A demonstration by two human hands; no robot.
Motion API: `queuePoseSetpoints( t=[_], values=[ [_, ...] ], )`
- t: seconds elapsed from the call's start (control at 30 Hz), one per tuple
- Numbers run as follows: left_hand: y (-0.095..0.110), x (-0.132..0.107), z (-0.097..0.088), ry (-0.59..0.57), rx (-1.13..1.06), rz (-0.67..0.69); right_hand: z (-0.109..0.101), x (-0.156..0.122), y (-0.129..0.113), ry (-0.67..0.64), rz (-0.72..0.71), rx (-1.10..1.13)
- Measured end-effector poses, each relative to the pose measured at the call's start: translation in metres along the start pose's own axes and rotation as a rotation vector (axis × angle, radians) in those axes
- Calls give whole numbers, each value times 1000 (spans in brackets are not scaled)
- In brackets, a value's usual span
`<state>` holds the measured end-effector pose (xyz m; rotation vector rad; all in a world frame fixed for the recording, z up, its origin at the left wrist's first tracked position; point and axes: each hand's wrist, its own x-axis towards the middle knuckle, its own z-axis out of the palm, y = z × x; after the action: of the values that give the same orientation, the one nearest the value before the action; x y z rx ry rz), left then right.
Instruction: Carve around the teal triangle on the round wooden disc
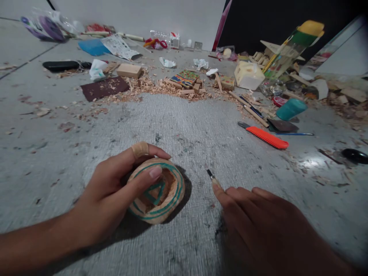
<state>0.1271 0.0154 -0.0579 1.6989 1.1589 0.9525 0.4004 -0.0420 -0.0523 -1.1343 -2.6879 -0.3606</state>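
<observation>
My left hand (115, 180) grips a round piece of carved wood (172, 199), thumb across its hollowed face and fingers round the far edge. Green rings run along the wood's rim, and a green triangle is drawn in the recess. A tan bandage (140, 150) wraps the index finger. To the right, my right hand (253, 218) is closed round a thin tool with a narrow dark metal tip (210, 174), seemingly a small carving chisel; its handle is mostly hidden. The tip points away to the upper left, apart from the wood.
Beyond my right hand lies an orange utility knife (267, 137). Wood shavings (155, 89) and offcuts spread across the back, near brown sandpaper (105, 88) and a black-handled item (60, 66). A teal object (291, 109) and a tilted container (299, 46) stand at right.
</observation>
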Motion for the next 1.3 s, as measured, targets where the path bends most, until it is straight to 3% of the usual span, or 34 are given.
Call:
queuePoseSetpoints(
  t=[0.33,0.6,0.9,1.13,1.3],
  values=[
    [0,1,3,-4,-19,16,-2,2,1,-96,23,37],
    [0,0,0,9,26,50,1,6,-2,-105,79,-29],
    [-3,2,3,6,13,60,-3,4,-3,-38,74,71],
    [4,1,2,-3,8,20,2,7,-5,-68,98,-79],
    [2,0,0,-27,4,4,-5,4,-7,-60,85,-3]
  ],
)
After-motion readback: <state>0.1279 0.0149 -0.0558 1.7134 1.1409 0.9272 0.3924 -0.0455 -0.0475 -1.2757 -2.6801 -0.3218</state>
